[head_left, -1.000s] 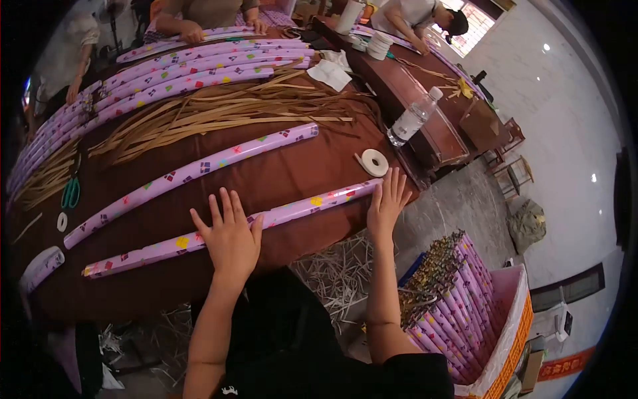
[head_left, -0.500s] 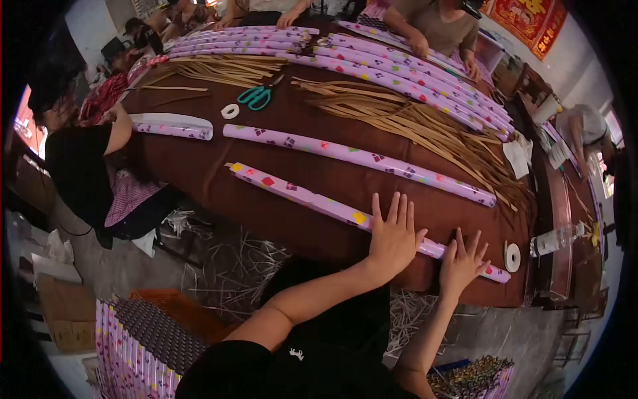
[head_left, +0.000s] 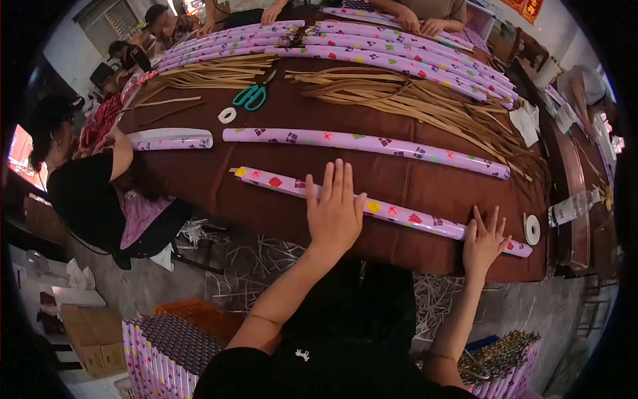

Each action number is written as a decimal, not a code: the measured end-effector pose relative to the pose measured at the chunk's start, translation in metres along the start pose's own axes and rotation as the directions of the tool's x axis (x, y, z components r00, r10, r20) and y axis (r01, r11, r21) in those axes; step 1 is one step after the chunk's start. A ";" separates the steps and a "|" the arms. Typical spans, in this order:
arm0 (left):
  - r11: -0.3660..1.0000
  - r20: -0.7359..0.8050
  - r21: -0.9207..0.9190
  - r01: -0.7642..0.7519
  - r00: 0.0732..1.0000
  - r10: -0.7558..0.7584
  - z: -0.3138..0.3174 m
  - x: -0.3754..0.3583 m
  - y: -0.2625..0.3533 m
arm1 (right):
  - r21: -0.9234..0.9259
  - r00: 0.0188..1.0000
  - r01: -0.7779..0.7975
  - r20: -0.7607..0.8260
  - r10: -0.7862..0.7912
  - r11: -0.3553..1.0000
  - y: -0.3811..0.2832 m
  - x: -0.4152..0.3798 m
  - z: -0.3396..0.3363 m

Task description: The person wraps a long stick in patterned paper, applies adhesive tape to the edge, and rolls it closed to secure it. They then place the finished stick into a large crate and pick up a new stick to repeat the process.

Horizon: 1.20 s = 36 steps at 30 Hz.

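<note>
A thin roll of lilac patterned wrapping paper (head_left: 415, 218) lies slantwise near the front edge of the table, a tan strip end poking out at its left tip. My left hand (head_left: 335, 216) rests flat across the roll left of its middle, fingers straight and close together. Toward the right end, my right hand (head_left: 486, 241) lies on the same roll with fingers spread. Behind it is a thicker patterned roll (head_left: 365, 146), apart from both hands. A white tape roll (head_left: 531, 220) stands just right of my right hand.
Tan strips (head_left: 412, 103) and more wrapped rolls (head_left: 399, 56) lie across the back. Teal scissors (head_left: 250, 98) and a smaller tape roll (head_left: 227, 110) are at back left. A co-worker (head_left: 86, 193) sits left. Bundled rolls (head_left: 159, 359) stand below; a plastic bottle (head_left: 568, 209) lies right.
My left hand has slid left along the thin roll, so my hands are farther apart. My right hand stays near the right end. The camera view has shifted slightly.
</note>
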State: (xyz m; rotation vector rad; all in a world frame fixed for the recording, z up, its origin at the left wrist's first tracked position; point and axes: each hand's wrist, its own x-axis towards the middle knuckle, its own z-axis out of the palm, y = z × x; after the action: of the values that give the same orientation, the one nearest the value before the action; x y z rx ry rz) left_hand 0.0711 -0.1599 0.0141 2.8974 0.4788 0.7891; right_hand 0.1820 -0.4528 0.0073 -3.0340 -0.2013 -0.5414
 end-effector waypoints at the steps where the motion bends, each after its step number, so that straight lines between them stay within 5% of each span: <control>1: 1.000 0.004 0.013 0.009 1.000 -0.010 -0.002 -0.001 -0.009 | -0.006 1.000 0.006 0.004 -0.006 1.000 0.001 0.000 0.000; 3: 0.995 0.018 0.098 0.025 0.999 -0.026 -0.007 -0.002 -0.028 | -0.009 1.000 -0.006 0.013 0.006 1.000 0.000 0.000 0.000; 7: 0.999 0.061 -0.042 0.009 0.998 -0.006 -0.026 -0.005 -0.076 | -0.010 0.999 -0.019 0.029 0.019 1.000 0.009 0.002 0.001; 9: 0.978 0.109 -0.195 -0.071 0.990 0.094 -0.038 -0.001 -0.098 | 0.010 0.999 -0.019 0.043 0.019 1.000 0.017 0.006 -0.001; 10: 0.975 0.136 -0.081 -0.208 0.966 0.217 -0.047 0.000 -0.102 | 0.025 0.998 -0.001 0.057 0.000 1.000 0.025 0.008 -0.002; 16: 0.872 0.185 -0.232 -0.430 0.861 0.474 -0.057 -0.006 -0.106 | -0.024 0.997 0.063 0.056 -0.062 0.998 0.074 0.012 -0.003; 18: 0.846 0.166 -0.224 -0.484 0.836 0.523 -0.058 -0.006 -0.102 | -0.205 0.988 0.051 -0.134 -0.080 0.978 0.070 0.008 -0.004; 19: 0.843 0.161 -0.231 -0.486 0.835 0.526 -0.057 -0.006 -0.101 | -0.168 0.953 0.118 -0.257 -0.159 0.979 0.056 0.006 -0.018; 21: 0.838 0.161 -0.202 -0.507 0.827 0.539 -0.056 -0.007 -0.102 | 0.197 0.917 0.334 -0.293 -0.270 0.922 0.009 -0.005 -0.043; 24: 0.829 0.154 -0.186 -0.528 0.817 0.555 -0.056 -0.007 -0.101 | 0.562 0.771 0.613 -0.272 -0.576 0.555 -0.071 -0.027 -0.051; 27: 0.823 0.147 -0.179 -0.539 0.813 0.564 -0.056 -0.006 -0.100 | 0.584 0.655 0.690 -0.251 -0.712 0.429 -0.122 -0.034 -0.040; 36: 0.820 0.134 -0.125 -0.559 0.809 0.572 -0.046 -0.010 -0.108 | 0.440 0.530 0.795 -0.170 -0.831 0.417 -0.125 -0.032 -0.030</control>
State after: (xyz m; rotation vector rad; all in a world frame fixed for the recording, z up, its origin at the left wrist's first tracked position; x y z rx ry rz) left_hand 0.0098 -0.0602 0.0302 3.0081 -0.4590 0.5852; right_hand 0.1246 -0.3356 0.0282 -2.2556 -1.6254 -0.3067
